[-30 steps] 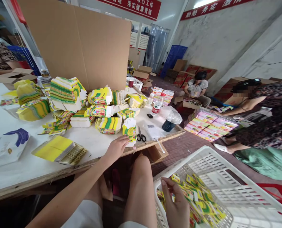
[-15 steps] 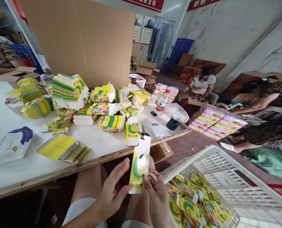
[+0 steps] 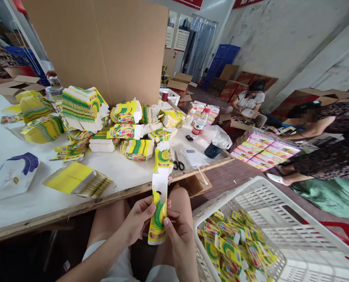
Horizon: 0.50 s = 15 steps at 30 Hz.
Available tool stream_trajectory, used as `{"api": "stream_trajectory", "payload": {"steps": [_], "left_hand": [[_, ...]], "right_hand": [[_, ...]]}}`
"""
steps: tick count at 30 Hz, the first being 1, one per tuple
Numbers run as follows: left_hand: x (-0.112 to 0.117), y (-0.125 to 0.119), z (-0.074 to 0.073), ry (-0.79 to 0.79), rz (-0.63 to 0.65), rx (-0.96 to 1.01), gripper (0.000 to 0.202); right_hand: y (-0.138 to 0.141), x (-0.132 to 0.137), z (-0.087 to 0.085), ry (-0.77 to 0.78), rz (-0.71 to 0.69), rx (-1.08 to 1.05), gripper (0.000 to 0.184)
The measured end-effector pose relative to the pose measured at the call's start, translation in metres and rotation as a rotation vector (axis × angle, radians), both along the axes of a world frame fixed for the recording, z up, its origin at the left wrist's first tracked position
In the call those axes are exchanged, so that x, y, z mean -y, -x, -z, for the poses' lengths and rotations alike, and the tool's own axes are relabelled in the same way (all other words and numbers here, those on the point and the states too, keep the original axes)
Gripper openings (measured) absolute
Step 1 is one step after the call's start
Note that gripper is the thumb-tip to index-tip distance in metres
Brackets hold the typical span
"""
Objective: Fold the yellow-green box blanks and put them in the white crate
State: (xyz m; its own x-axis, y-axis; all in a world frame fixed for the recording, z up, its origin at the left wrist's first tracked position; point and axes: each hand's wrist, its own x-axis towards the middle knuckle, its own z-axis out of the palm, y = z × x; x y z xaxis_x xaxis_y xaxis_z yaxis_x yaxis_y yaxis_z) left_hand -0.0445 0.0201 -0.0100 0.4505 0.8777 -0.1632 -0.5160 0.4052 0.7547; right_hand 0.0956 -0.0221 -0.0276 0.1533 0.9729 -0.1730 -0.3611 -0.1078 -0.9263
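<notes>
The left hand (image 3: pixel 139 224) and right hand (image 3: pixel 180 239) pinch the carton (image 3: pixel 157 213) from either side over the lap, lower and turned narrower than half a second ago, its white flap just short of the table edge (image 3: pixel 104 201), the white basket (image 3: pixel 250 188) close on the right.

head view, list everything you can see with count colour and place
flat carton: one, yellow-green with white tab, held low centre
carton stacks: many, yellow-green, on the table
table: one, white top, ahead
scissors: one, black handles, table's near right edge
basket: one, white, lower right
packs: many, yellow-green, inside basket
cardboard sheet: one, brown, upright behind the stacks
left hand: one, grip on flat carton's left edge
right hand: one, grip on its right edge
</notes>
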Motion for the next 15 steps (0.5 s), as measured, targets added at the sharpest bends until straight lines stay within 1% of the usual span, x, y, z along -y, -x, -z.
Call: {"api": "stream_trajectory", "payload": {"steps": [2, 4, 8, 10, 12, 13, 15], "left_hand": [[-0.002, -0.003, 0.001, -0.029, -0.055, -0.085, 0.050], [-0.003, -0.005, 0.003, -0.045, -0.093, -0.137, 0.052], [-0.003, -0.005, 0.008, -0.092, -0.137, -0.203, 0.053], [-0.001, -0.002, 0.010, -0.157, -0.196, -0.281, 0.059], [0.001, 0.002, 0.011, -0.222, -0.220, -0.336, 0.065], [0.002, 0.005, 0.011, -0.242, -0.199, -0.341, 0.067], [0.004, 0.011, 0.010, -0.257, -0.117, -0.317, 0.067]], "right_hand": [[0.002, 0.000, 0.002, 0.002, -0.035, 0.049, 0.031], [0.005, 0.001, 0.005, 0.001, -0.032, 0.076, 0.030], [0.008, 0.001, 0.017, -0.003, 0.087, 0.175, 0.035], [0.005, 0.000, 0.019, -0.015, 0.089, 0.257, 0.032], [-0.001, -0.002, 0.015, -0.065, 0.038, 0.321, 0.026], [-0.004, -0.004, 0.010, -0.101, 0.012, 0.342, 0.026], [-0.009, -0.006, -0.001, -0.177, -0.029, 0.355, 0.040]]}}
